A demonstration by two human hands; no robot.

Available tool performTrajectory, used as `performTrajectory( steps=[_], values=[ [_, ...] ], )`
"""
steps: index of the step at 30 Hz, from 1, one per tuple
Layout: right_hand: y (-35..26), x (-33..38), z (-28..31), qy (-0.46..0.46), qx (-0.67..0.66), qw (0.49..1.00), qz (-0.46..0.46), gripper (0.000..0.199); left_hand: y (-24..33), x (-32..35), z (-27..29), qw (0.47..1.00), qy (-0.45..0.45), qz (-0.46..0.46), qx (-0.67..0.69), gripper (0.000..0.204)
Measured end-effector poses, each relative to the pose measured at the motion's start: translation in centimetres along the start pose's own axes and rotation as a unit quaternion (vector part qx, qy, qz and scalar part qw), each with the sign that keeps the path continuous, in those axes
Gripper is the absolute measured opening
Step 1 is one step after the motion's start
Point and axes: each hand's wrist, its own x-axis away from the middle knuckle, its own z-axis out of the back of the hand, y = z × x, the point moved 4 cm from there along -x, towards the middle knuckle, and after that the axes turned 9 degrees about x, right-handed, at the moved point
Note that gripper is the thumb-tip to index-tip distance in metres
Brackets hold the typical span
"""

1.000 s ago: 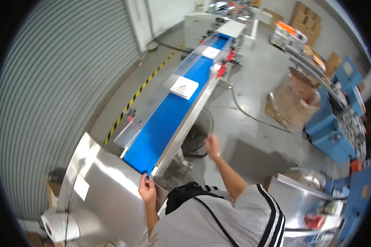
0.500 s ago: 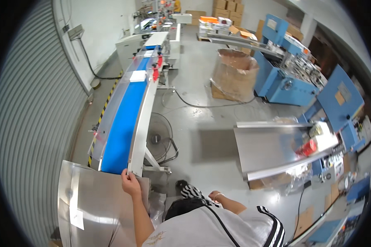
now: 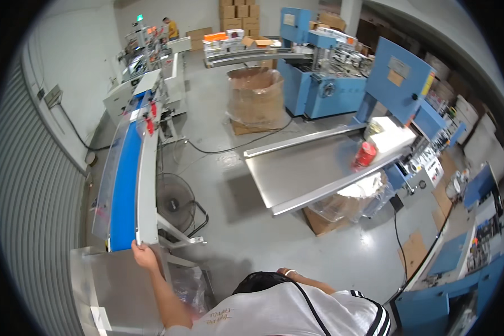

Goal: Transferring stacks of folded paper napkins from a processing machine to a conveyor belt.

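At the near end of a conveyor with a blue belt (image 3: 126, 185), my left hand (image 3: 145, 257) has its fingers curled against the corner of the pale side rail (image 3: 147, 196). A flat white pack (image 3: 134, 115) lies toward the belt's far end, beside red clamps (image 3: 149, 124). Just below the hand is a metal table (image 3: 115, 285) that adjoins the belt. My right hand (image 3: 287, 273) is low in front of my body, with a pale band at the wrist. Its fingers are mostly hidden, and no object shows in it.
A floor fan (image 3: 175, 203) stands beside the conveyor legs. To the right, a metal chute (image 3: 297, 173) carries a red package (image 3: 365, 154) near a blue machine (image 3: 395, 81). A plastic-lined carton (image 3: 256, 103) and a cable (image 3: 229, 149) are farther off. Another person (image 3: 172, 29) is at the back.
My view has swung to the right, so the conveyor appears farther left. The white pack is farther along the belt. My left hand stays at the conveyor's end; my right hand is closer to my body.
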Motion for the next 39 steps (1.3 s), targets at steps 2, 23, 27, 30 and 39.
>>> performTrajectory(
  steps=[2,23,27,30,39],
  values=[
    [6.0,-0.5,-6.6,0.031,-0.023,0.999,0.0,0.039,-0.5,0.6,0.1,0.999,-0.026,-0.011,-0.027,0.04],
    [29.2,26.4,-12.2,0.19,-0.359,0.832,-0.379,0.03,38.9,47.2,-16.8,0.737,-0.534,-0.304,0.282,0.027],
    [28.5,27.0,-13.3,0.211,-0.426,0.829,-0.293,0.023,47.7,47.9,-17.5,0.698,-0.496,-0.36,0.37,0.024],
    [27.3,28.9,-10.3,0.216,-0.486,0.768,-0.357,0.023,52.9,48.2,-20.4,0.708,-0.47,-0.369,0.376,0.024],
    [36.4,25.8,5.7,0.369,-0.604,0.684,-0.177,0.035,62.1,47.6,-34.7,0.735,-0.462,-0.338,0.363,0.051]
  ],
)
